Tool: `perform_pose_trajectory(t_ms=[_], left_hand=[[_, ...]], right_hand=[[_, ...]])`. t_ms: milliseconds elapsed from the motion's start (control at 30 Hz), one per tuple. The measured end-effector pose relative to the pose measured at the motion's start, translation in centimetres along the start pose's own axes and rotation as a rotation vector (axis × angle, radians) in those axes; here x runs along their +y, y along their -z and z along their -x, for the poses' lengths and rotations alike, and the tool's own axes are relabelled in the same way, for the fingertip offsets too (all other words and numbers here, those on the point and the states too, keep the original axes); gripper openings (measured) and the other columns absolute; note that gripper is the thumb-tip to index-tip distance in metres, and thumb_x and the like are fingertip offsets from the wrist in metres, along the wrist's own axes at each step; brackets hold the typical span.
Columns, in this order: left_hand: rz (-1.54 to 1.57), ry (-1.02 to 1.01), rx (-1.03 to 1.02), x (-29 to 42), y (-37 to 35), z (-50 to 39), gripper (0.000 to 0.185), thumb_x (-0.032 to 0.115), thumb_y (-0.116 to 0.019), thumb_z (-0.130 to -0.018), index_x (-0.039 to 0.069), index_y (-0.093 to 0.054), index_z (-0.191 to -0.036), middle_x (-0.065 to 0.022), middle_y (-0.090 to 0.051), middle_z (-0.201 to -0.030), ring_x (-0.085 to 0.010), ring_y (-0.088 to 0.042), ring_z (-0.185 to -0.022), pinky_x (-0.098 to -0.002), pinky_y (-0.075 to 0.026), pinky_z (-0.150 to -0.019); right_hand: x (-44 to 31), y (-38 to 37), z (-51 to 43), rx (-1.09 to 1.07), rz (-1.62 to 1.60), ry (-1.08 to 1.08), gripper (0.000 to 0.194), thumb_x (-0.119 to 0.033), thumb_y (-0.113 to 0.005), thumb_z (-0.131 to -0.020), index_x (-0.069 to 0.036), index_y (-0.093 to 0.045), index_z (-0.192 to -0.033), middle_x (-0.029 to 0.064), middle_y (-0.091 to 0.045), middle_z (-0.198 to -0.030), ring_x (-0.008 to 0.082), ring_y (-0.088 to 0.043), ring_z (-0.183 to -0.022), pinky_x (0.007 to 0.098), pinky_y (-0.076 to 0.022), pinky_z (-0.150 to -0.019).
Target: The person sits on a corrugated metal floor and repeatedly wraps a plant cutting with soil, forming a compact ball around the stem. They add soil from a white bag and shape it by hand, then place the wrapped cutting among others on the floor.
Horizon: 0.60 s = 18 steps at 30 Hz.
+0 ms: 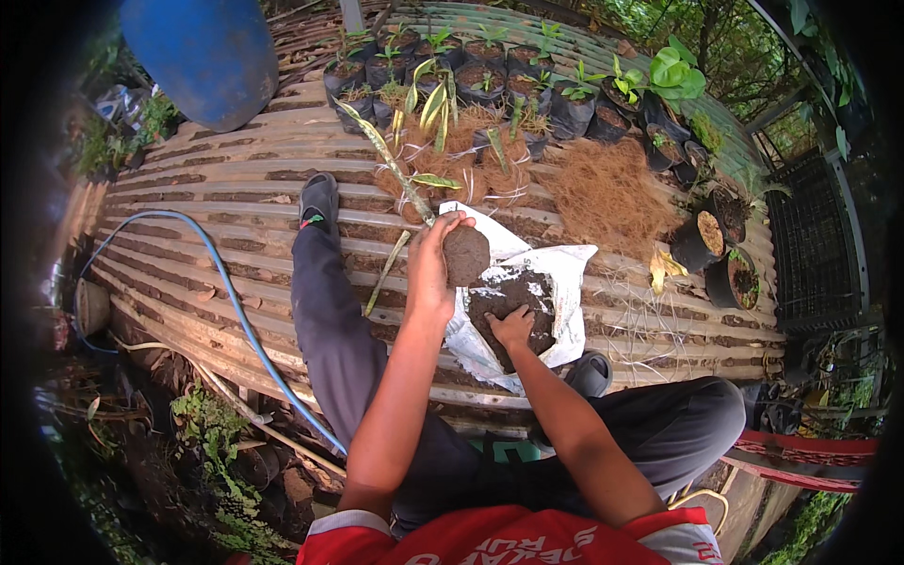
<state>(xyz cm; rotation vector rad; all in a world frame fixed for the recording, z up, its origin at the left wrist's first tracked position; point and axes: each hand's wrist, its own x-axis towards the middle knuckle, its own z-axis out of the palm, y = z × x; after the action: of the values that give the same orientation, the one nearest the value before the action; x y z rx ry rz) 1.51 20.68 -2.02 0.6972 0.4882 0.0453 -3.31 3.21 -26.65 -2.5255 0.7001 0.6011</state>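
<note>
My left hand [427, 265] is closed around a rounded ball of dark soil [467, 256]. A long mottled snake plant leaf cutting [387, 157] slants up and away from behind that hand, its lower end seemingly in the ball. Below and to the right lies a white plastic sack [571, 296], spread wide with dark loose soil [538, 339] inside. On this soil rests my right hand [513, 328], thumb and fingers apart, fingertips partly hidden. Beside my left wrist, another leaf cutting [387, 274] lies on the corrugated metal sheet [268, 244].
Fibre-wrapped snake plant cuttings [452, 159] and a heap of brown coconut fibre [611, 194] lie beyond the sack. Several black bags of seedlings [480, 85] stand behind. White string [646, 328] and black pots [731, 279] are at right; a blue barrel [205, 60] and hose [229, 282] at left.
</note>
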Motion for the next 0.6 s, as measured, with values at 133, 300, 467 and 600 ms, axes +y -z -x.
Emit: perform_pose_trajectory(t_ms=[133,300,467,600], left_hand=[[-0.017,0.003,0.014,0.4,0.5,-0.2,0.03,0.025,-0.05,-0.095,0.002,-0.062,-0.109,-0.0087,-0.067,-0.1,-0.0174,-0.063,-0.092,-0.032,-0.05,-0.084],[-0.024,0.015,0.016,0.6,0.4,-0.2,0.033,0.027,-0.046,-0.097,0.002,-0.061,-0.113,-0.009,-0.067,-0.103,-0.0188,-0.063,-0.096,-0.0327,-0.05,-0.087],[-0.045,0.009,0.022,0.5,0.1,0.0,0.033,0.028,-0.048,-0.096,0.003,-0.063,-0.112,-0.0086,-0.067,-0.104,-0.0181,-0.063,-0.096,-0.0327,-0.05,-0.088],[-0.028,0.006,0.024,0.5,0.1,0.1,0.033,0.028,-0.049,-0.096,0.003,-0.063,-0.111,-0.0082,-0.067,-0.103,-0.0178,-0.063,-0.096,-0.0325,-0.05,-0.087]], right_hand=[[-1.5,-1.0,0.2,0.016,-0.117,-0.059,0.114,-0.055,-0.072,-0.073,0.011,-0.011,-0.145,0.0333,-0.017,-0.149,0.0418,-0.022,-0.14,0.0465,-0.0206,-0.115],[-2.4,-1.0,0.2,0.016,-0.117,-0.113,0.111,-0.057,-0.07,-0.074,0.011,-0.015,-0.143,0.0312,-0.022,-0.148,0.0412,-0.026,-0.138,0.0446,-0.0235,-0.114],[-2.1,-0.9,0.4,0.028,-0.155,-0.066,0.111,-0.058,-0.071,-0.073,0.012,-0.019,-0.142,0.0318,-0.026,-0.145,0.0414,-0.027,-0.136,0.0437,-0.025,-0.113],[-2.0,-1.0,0.3,0.002,-0.16,-0.053,0.113,-0.059,-0.071,-0.073,0.011,-0.016,-0.143,0.0322,-0.02,-0.148,0.0412,-0.023,-0.139,0.0445,-0.0223,-0.114]])
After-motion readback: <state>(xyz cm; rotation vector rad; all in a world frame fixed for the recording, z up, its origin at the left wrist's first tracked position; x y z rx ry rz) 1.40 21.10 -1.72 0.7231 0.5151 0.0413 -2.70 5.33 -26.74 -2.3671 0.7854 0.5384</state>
